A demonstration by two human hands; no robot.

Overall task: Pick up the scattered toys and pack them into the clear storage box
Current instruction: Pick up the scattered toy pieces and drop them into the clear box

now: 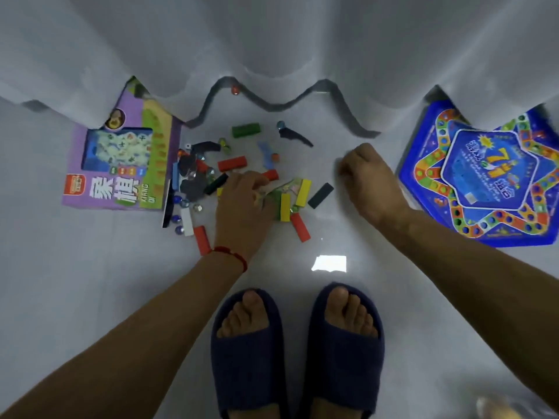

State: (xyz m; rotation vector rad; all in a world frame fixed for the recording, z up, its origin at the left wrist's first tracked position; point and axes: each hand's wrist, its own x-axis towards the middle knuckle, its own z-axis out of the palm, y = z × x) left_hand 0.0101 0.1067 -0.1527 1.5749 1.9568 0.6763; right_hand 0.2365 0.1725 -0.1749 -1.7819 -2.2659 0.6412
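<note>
Toys (233,164) lie scattered on the floor (90,282) near the curtain (272,40). Left hand (242,204) reaches into the pile, grip hidden, cannot tell. Right hand (367,179) hovers to the right, fingers curled, holding nothing.

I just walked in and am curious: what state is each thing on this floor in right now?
Left hand: down on the block pile, fingers curled among the pieces; its grip is hidden.
Right hand: fingers curled, nothing visible in it.
Purple game box: flat on the floor, top edge under the curtain.
Blue star board: flat, partly under the curtain.
Green block: lying loose, apart from the pile.
Marble: at the curtain hem.
</note>
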